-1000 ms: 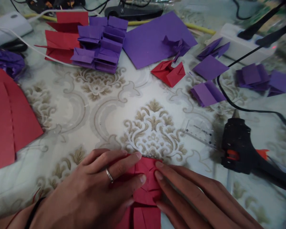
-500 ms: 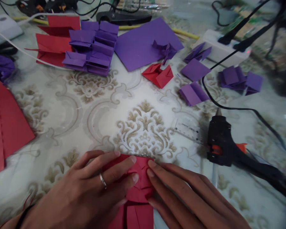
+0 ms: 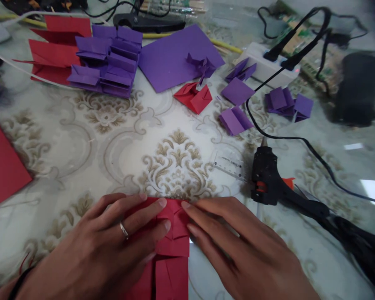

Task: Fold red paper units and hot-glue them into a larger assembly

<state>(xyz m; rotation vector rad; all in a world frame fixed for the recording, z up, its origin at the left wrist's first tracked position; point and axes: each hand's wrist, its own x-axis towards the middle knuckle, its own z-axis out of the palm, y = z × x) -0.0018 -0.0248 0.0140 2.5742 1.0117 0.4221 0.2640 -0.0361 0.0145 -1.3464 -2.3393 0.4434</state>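
A folded strip of red paper [image 3: 174,241] lies at the near edge of the table, under both my hands. My left hand [image 3: 112,246], with a ring on one finger, lies flat on its left part, fingers stretched out and pressing down. My right hand [image 3: 237,250] lies flat on its right part, fingertips meeting those of the left at the strip's far end. Neither hand grips anything.
A black glue gun [image 3: 270,183] with its cable lies right of my hands, beside a clear ruler [image 3: 229,164]. Folded purple pieces [image 3: 109,66], a purple sheet [image 3: 175,54], a folded red piece [image 3: 193,96] and red sheets [image 3: 3,166] lie further off. A white power strip [image 3: 262,66] stands at the back.
My view has swung to the right, so everything has slid left in the picture. Both hands stay flat on the red paper, the right one a little more spread over it.
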